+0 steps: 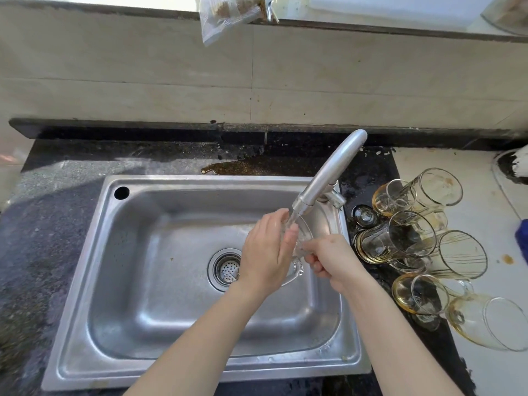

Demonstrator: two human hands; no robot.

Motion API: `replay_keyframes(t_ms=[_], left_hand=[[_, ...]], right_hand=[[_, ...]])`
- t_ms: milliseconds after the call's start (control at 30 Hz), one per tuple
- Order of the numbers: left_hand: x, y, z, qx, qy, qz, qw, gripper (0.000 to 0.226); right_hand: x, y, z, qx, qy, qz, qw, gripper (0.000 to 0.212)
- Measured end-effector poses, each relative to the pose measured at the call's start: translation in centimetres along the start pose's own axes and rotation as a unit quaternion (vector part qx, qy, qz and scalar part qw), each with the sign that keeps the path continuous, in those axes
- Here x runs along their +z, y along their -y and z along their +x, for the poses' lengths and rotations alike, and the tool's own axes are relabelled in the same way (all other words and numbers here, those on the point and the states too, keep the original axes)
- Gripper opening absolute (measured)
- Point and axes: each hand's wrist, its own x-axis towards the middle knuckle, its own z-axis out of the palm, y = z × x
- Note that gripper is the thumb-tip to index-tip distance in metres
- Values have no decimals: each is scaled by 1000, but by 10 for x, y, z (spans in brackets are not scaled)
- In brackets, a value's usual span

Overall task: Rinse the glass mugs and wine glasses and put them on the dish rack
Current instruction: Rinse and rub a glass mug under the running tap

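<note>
A clear glass mug [305, 235] is tilting under the running tap [328, 178], above the sink [171, 310]. The left hand [265, 252] is cupping its side, and the right hand [331, 258] is gripping it with curled fingers.

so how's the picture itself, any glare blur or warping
Head view: the wide lens bows the sink rim and the backsplash ledge; sun brightens the counter behind the sink, shadow falls at its left; the glass mug in the left hand and right hand under the faucet is hard to outline; the far left edge is blurred.
</note>
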Motion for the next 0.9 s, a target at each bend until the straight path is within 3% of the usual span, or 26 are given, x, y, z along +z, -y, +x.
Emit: replay_keyframes(t_ms=[33,100,167,267,333,367,500,567,667,733,767,900], left_hand=[[-5,-5,7,-27,19,-6,999,35],[-12,-14,21,-119,68,-15,990,39],[-12,-18,27,-147,78,13,986,42],[-12,-19,17,12,-19,43,999,38],[-13,-14,12,87,-16,51,995,37],[-16,-14,15,73,3,41,996,37],[-21,-1,37,-120,128,36,984,48],[-25,8,40,-269,135,-112,947,44],[-30,6,30,-450,84,-453,765,27],[-30,4,21,-483,69,-536,690,30],[-30,3,18,-482,63,-540,687,30],[-36,-1,15,-469,-7,-476,744,33]], right_hand=[[-1,-1,-1,0,-1,20,1000,30],[-2,-2,-2,-5,-3,50,999,25],[-2,1,-3,-18,-10,60,998,18],[-3,4,-5,-34,-4,66,997,30],[-5,5,-10,-40,12,69,997,33],[-5,5,-12,-43,16,71,996,33],[-9,5,-12,-38,17,92,995,18],[-10,4,-8,-21,26,110,993,13],[-4,-3,1,10,55,148,987,24],[3,-8,5,22,60,172,983,30],[6,-10,8,26,55,172,983,32],[15,-12,6,8,29,91,995,24]])
